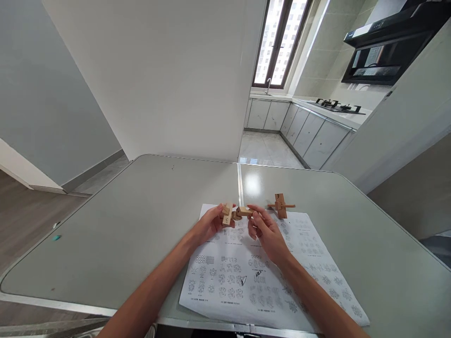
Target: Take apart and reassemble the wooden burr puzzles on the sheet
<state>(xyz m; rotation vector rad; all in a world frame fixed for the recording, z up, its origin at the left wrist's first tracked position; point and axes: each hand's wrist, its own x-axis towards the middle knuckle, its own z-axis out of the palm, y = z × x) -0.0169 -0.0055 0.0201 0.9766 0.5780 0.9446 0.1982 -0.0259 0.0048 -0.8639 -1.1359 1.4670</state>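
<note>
My left hand (213,222) is closed around a partly joined group of wooden puzzle pieces (227,215), one of which carries a dark mark. Between thumb and fingers, my right hand (263,227) pinches one end of a wooden puzzle piece (244,211). This piece points left and meets the group in my left hand; I cannot tell whether they are locked together or only touching. Both hands hover over a printed instruction sheet (243,295) full of small diagrams. To the right of my right hand, a cross-shaped assembly of wooden pieces (281,205) rests at the sheet's upper edge.
A pale folding table (116,244) with a metal rim extends around the sheet, with a seam (240,183) running down its middle. A small teal object (57,237) lies near the left edge. Beyond are a white wall and a kitchen with a stove (336,106).
</note>
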